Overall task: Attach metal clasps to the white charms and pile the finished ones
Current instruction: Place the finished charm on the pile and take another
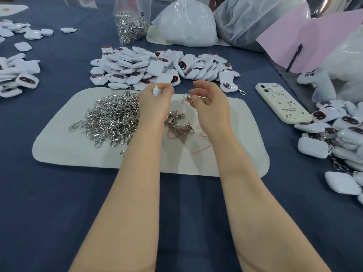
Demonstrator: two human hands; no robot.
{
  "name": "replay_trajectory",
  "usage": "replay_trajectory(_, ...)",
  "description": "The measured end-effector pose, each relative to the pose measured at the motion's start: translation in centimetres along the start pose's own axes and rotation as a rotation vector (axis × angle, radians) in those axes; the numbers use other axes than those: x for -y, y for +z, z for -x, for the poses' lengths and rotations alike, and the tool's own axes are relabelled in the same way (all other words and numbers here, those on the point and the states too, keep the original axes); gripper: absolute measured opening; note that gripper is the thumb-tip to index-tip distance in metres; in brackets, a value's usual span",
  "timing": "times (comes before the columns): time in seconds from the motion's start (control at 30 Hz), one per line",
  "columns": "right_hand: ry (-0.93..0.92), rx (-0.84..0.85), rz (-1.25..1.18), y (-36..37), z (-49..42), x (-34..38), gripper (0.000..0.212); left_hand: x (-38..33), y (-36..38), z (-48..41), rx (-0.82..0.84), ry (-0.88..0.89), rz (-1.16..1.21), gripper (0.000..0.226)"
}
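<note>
1. Nearest my view, the left forearm (125,203) and right forearm (261,203) reach forward over the dark blue tablecloth (49,203).
2. The left hand (155,103) pinches a white charm (156,91) at its fingertips, and the charm pokes up above the knuckles.
3. The right hand (211,104) pinches a metal clasp (186,98) between thumb and finger. The clasp sits just right of the charm, not touching it.
4. Both hands hover over a pale mat (176,163). A heap of loose clasps (112,118) lies to the left of the left wrist.
5. Beyond the mat I see the pile of bare charms (157,65). Charms with clasps (334,138) are heaped at far right, beside a phone (282,104).
</note>
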State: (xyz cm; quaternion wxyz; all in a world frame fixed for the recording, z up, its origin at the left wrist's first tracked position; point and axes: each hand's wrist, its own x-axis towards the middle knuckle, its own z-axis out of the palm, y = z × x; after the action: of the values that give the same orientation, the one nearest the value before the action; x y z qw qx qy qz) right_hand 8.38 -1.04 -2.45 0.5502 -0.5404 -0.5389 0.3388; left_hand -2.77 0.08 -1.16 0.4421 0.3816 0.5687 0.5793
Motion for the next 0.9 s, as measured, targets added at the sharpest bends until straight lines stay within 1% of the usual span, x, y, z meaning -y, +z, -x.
replay_trajectory(0.13, 0.018, -0.031, -0.074, -0.5, -0.2, 0.1, 0.028, 0.2, 0.5, 0.6, 0.219, -0.026, -0.145, 0.01)
replay_trajectory(0.23, 0.033, -0.058, -0.102, -0.7, -0.2, 0.1, 0.027, 0.3, 0.9, 0.8, 0.282, 0.008, -0.221, 0.014)
replay_trajectory(0.33, 0.041, -0.057, -0.164, -0.7, -0.2, 0.2, 0.025, 0.5, 1.0, 0.6, 0.262, 0.026, -0.238, 0.018)
replay_trajectory(0.43, 0.03, -0.046, -0.153, -0.5, -0.2, 0.2, 0.023, 0.7, 1.2, 0.6, 0.235, 0.016, -0.199, 0.015)
replay_trajectory(0.63, -0.019, -0.048, 0.012, -0.1, -0.3, -0.1, 0.028, 0.7, 1.7, 0.7, 0.194, 0.006, -0.184, 0.02)
replay_trajectory(0.77, -0.053, -0.047, 0.102, 0.1, -0.2, -0.3, 0.032, 0.8, 1.6, 0.7, 0.152, -0.025, -0.116, 0.022)
replay_trajectory(0.83, -0.044, -0.055, 0.156, 0.0, -0.2, -0.4, 0.034, 0.9, 1.5, 0.6, 0.143, -0.007, -0.118, 0.021)
replay_trajectory(0.9, -0.027, -0.062, 0.255, -0.1, -0.3, -0.7, 0.035, 1.1, 1.5, 0.5, 0.143, 0.047, -0.153, 0.02)
